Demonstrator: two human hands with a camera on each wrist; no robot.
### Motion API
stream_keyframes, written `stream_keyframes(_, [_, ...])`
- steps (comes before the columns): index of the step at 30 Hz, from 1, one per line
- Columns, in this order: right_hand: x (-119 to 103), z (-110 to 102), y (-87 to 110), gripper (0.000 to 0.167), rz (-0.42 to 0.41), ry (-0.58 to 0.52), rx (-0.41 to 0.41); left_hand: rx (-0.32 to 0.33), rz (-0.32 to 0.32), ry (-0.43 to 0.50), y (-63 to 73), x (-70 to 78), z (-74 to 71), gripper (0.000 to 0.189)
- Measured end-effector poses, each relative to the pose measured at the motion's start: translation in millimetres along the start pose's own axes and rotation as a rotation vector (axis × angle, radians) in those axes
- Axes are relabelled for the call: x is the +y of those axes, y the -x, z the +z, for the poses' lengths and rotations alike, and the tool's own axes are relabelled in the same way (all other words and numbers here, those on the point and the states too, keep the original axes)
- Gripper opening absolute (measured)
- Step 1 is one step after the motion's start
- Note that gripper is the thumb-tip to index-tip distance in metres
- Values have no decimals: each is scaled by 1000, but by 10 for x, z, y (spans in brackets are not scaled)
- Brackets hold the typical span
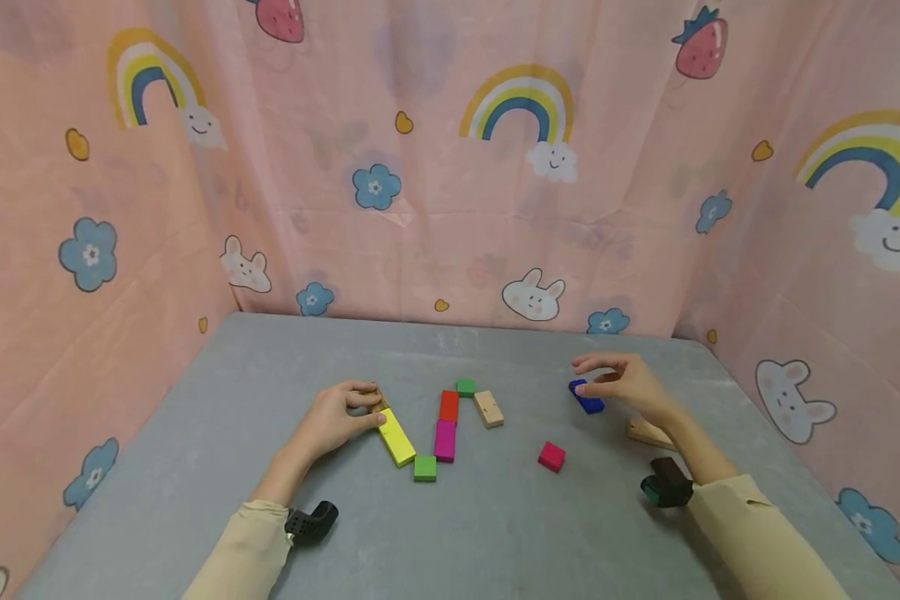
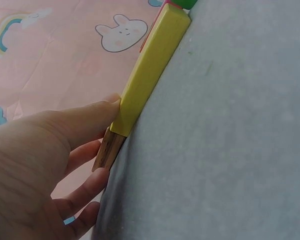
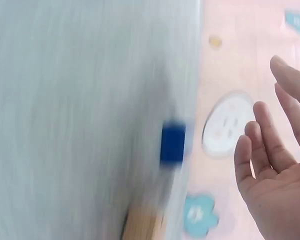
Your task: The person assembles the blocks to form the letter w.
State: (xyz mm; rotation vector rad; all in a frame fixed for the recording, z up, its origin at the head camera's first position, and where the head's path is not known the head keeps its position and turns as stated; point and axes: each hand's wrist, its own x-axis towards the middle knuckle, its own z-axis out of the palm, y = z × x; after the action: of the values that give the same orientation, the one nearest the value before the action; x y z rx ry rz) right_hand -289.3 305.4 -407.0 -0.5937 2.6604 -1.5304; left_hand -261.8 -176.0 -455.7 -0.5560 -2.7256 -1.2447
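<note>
My left hand bends round a small brown wooden block, its thumb at the near end of a yellow block. The left wrist view shows the thumb tip against the yellow block and fingers beside the brown block, which meets it end to end. Over a dark blue block at the right hovers my right hand, thumb and fingers spread apart. In the right wrist view that hand holds nothing, and the blue block lies on the table, blurred.
A light green block sits by the yellow one's lower end. Magenta, red and green blocks run upward beside a tan wooden block. A crimson block lies apart; another wooden block is partly under the right forearm.
</note>
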Motion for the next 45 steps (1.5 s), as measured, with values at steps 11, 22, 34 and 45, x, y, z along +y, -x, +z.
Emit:
stream_keyframes(11, [439, -470, 92, 45, 92, -5, -66, 1, -23, -5, 11, 17, -23, 40])
stream_keyframes(22, [502, -503, 16, 51, 155, -10, -198, -2, -8, 2, -3, -26, 5, 41])
stream_keyframes(34, [487, -445, -91, 44, 193, -18, -339, 1, -3, -3, -7, -5, 6, 41])
stream_keyframes(45, [433, -304, -217, 42, 246, 71, -389, 0, 8, 3, -1, -13, -1, 41])
